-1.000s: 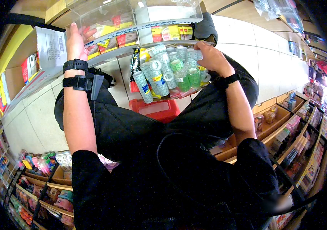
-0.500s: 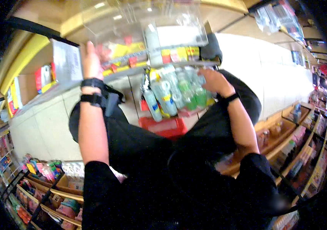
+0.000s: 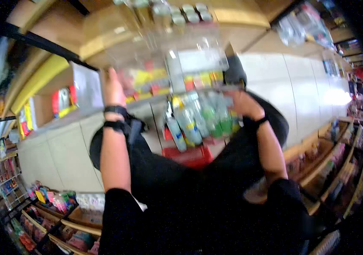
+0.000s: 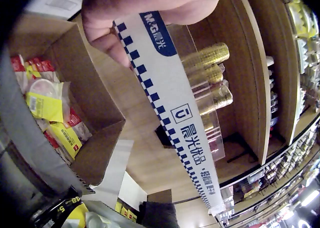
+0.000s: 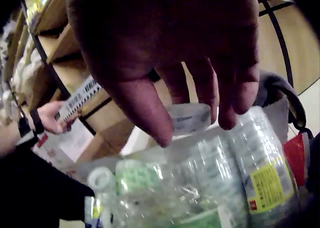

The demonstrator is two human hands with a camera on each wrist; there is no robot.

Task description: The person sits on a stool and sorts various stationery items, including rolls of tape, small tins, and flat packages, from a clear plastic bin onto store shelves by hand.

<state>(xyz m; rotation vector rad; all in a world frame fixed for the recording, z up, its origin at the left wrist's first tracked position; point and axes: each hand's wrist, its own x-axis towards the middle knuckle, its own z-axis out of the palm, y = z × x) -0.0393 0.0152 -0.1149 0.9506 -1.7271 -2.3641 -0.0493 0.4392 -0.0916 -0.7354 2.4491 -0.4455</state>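
My left hand [image 3: 114, 91] grips one end of a clear display box [image 3: 200, 61]; in the left wrist view its fingers curl round the end beside a white strip [image 4: 172, 105] with blue checks and lettering. Packs of tape rolls [image 3: 190, 123], clear and green, fill a container between the knees. Over their right side is my right hand [image 3: 247, 105]. The right wrist view shows this hand [image 5: 175, 43] pinching a single clear tape roll [image 5: 190, 119] between thumb and fingers, just above the wrapped rolls [image 5: 265, 163].
Behind the tape packs, a carton holds red and yellow packets [image 4: 47, 108]. A red stool or box [image 3: 187, 157] sits below them. Wooden shelves [image 3: 245, 15] rise in front, and a dark grey object [image 3: 234, 70] stands at the right end.
The head view has shifted, so hands, display box and tape packs appear lower and farther right, with more shelf showing above. The left hand keeps its grip; the right remains over the packs.
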